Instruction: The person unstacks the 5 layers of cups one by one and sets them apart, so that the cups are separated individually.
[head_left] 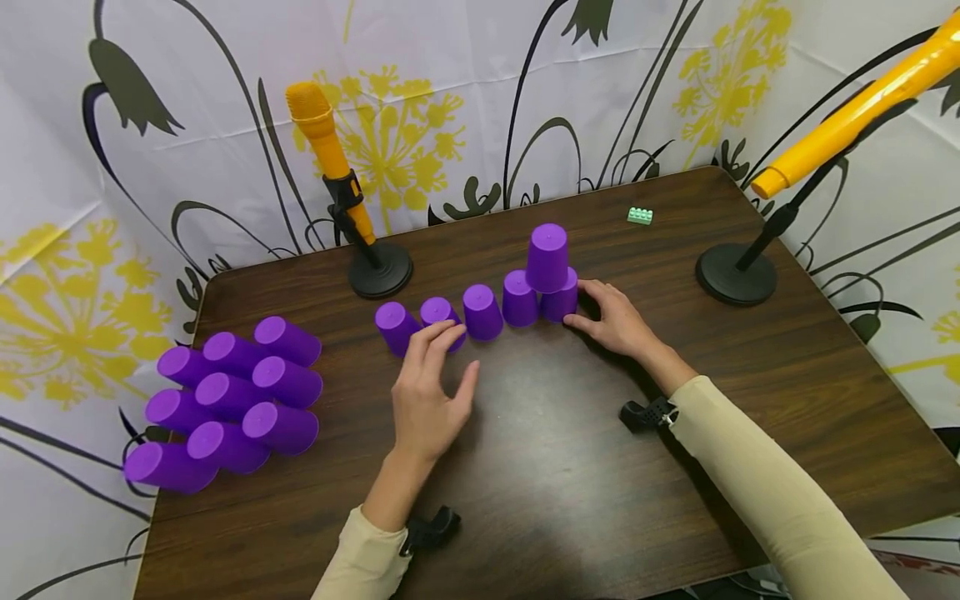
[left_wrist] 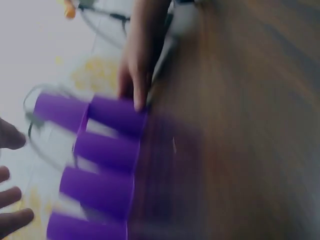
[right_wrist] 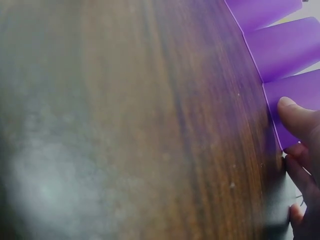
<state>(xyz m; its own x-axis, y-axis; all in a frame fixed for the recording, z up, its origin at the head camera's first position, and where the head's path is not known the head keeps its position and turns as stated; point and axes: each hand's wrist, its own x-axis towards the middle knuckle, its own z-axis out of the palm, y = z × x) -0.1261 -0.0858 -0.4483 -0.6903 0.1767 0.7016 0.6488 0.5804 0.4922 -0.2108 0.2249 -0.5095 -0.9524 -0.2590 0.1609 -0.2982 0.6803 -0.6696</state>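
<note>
A row of upside-down purple cups point(head_left: 482, 313) stands across the middle of the table. One more purple cup point(head_left: 548, 257) sits on top, over the two rightmost cups. My right hand point(head_left: 617, 321) holds the bottom cup at the right end point(head_left: 561, 302), its thumb on the front and fingers round the far side. In the right wrist view the thumb point(right_wrist: 297, 117) rests on that cup's wall. My left hand point(head_left: 432, 396) hovers before the left part of the row, fingers spread and holding nothing. It partly hides the second cup from the left point(head_left: 437, 312).
A block of several upside-down purple cups point(head_left: 227, 396) stands at the table's left. Behind the row is a yellow microphone on a black stand point(head_left: 381, 271); another yellow microphone point(head_left: 855, 108) leans over the right side. A small green toy brick point(head_left: 640, 216) lies near the back edge.
</note>
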